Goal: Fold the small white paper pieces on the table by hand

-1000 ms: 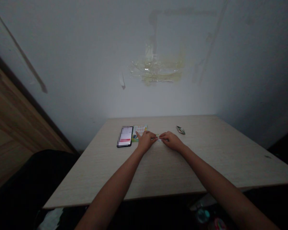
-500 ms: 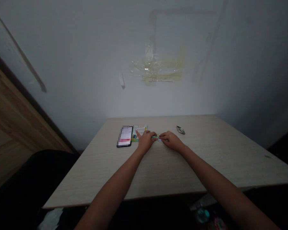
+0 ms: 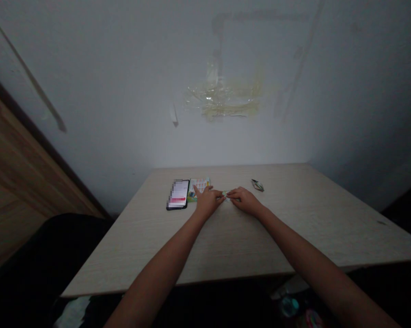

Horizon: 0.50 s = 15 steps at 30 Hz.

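Both my hands rest far out on a pale wooden table (image 3: 226, 241). My left hand (image 3: 208, 200) and my right hand (image 3: 246, 201) meet fingertip to fingertip over a small greenish-white folded paper piece (image 3: 226, 195), and both pinch it against the tabletop. Most of the piece is covered by my fingers. Just left of my left hand lies a colourful printed sheet (image 3: 198, 187), with a black phone (image 3: 178, 194) beside it.
A small dark folded paper shape (image 3: 258, 184) lies on the table to the right of my hands. The table stands against a white wall with old tape marks (image 3: 226, 100). A wooden panel (image 3: 10, 168) is at the left. Clutter shows under the table's near edge.
My hands stay in place; only the fingers shift slightly on the small piece, which showed more green half a second ago.
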Tool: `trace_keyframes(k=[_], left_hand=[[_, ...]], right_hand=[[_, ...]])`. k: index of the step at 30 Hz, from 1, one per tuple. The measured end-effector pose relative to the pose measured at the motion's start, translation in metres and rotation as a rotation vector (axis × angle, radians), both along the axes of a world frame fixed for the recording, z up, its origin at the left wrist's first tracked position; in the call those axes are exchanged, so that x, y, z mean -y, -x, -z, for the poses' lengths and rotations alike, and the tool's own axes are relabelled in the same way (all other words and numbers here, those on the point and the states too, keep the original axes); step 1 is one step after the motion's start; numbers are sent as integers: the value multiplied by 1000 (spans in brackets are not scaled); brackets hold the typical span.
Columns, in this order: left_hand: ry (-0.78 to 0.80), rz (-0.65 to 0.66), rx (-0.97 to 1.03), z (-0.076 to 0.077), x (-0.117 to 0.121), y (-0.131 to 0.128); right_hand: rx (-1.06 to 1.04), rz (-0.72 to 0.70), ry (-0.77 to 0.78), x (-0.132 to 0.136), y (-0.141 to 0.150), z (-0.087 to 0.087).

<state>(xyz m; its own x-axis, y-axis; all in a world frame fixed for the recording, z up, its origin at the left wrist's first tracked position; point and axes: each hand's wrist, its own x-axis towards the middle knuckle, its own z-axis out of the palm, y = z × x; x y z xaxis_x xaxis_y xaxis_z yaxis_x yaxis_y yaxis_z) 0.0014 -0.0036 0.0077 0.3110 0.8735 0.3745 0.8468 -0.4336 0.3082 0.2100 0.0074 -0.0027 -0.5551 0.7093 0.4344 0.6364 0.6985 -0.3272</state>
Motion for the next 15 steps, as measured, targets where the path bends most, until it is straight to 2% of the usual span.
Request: trace_keyframes(k=[15], left_hand=[[12, -5, -47, -3, 2, 1]], right_hand=[[37, -25, -32, 2, 1, -1]])
